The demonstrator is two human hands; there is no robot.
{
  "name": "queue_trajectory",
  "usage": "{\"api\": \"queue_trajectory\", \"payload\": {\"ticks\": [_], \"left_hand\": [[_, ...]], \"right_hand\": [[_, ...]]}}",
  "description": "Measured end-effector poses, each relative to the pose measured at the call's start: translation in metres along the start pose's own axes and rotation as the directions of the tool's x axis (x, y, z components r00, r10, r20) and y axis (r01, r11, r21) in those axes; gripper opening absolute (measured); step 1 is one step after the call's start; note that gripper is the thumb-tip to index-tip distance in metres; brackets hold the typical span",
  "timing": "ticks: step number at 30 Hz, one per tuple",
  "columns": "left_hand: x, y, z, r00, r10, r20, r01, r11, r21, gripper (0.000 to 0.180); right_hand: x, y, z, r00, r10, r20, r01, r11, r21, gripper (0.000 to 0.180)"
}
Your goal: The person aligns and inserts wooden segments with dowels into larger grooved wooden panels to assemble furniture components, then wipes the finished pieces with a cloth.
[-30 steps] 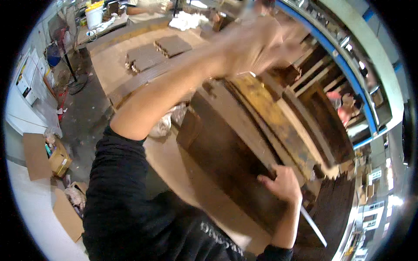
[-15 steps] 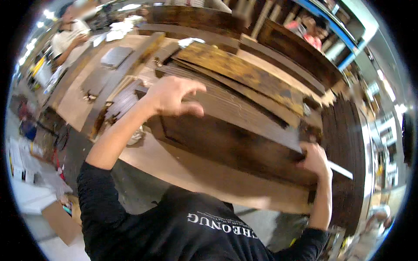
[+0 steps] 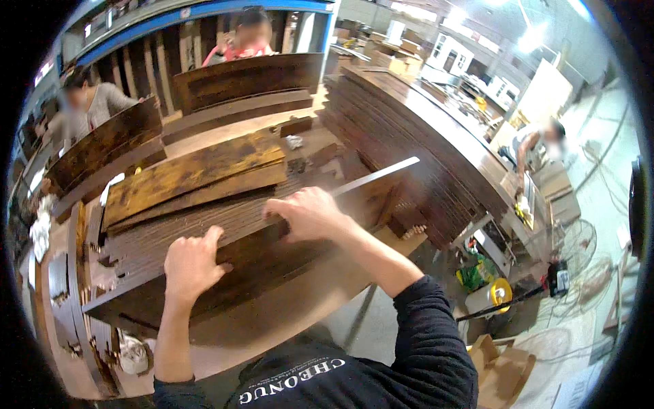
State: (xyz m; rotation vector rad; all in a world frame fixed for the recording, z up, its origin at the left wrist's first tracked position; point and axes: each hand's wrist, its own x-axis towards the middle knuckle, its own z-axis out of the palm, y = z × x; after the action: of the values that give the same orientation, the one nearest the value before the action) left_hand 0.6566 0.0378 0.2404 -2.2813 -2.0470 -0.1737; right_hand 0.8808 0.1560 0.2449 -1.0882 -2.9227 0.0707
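A long dark brown wooden panel [image 3: 255, 266] stands on its long edge in front of me, against a stack of flat brown boards. My right hand [image 3: 310, 215] is closed over its top edge, around the middle, fingers bent over the rim. Farther left, my left hand [image 3: 193, 266] is at the same edge, thumb and forefinger apart with the rim passing between them; firm contact cannot be made out. A pale straight strip [image 3: 378, 175] runs on from beyond my right hand, in line with the panel's edge. Two mottled yellow-brown boards [image 3: 197, 174] lie on the stack behind.
A tall pile of dark boards [image 3: 415, 143] rises at the right. Two people stand behind upright panels [image 3: 248, 82] across the table; another person bends over at far right. A yellow-and-white bucket [image 3: 489, 296] and an open cardboard box [image 3: 501, 368] are on the floor at right.
The view has swung to the right. My left hand has come down from above the panel to its top edge. My right hand stays on the panel and sits closer to my left.
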Motion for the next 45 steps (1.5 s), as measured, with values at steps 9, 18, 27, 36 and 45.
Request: {"api": "queue_trajectory", "payload": {"ticks": [9,18,27,36,45], "left_hand": [[-0.003,-0.004,-0.009,0.998,-0.011,-0.062,0.011,1.000,-0.008,0.058],[-0.011,0.010,0.006,0.989,-0.094,-0.115,0.091,0.995,-0.031,0.054],[-0.023,0.022,0.006,0.956,-0.277,-0.092,0.277,0.961,-0.008,0.060],[-0.015,0.018,0.000,0.960,-0.281,-0.007,0.281,0.957,0.070,0.064],[-0.045,0.025,-0.010,0.956,-0.295,0.003,0.295,0.956,-0.010,0.055]], "right_hand": [[-0.066,0.088,-0.145,0.637,0.063,-0.768,0.315,0.888,0.334,0.019],[-0.042,0.188,-0.002,0.979,0.177,-0.105,-0.147,0.959,0.243,0.032],[-0.076,0.159,0.011,0.458,0.069,-0.886,0.127,0.982,0.142,0.022],[-0.197,0.091,0.174,0.790,0.360,-0.497,0.192,0.623,0.758,0.033],[-0.262,0.017,0.261,0.838,0.545,-0.028,0.068,-0.053,0.996,0.022]]}}
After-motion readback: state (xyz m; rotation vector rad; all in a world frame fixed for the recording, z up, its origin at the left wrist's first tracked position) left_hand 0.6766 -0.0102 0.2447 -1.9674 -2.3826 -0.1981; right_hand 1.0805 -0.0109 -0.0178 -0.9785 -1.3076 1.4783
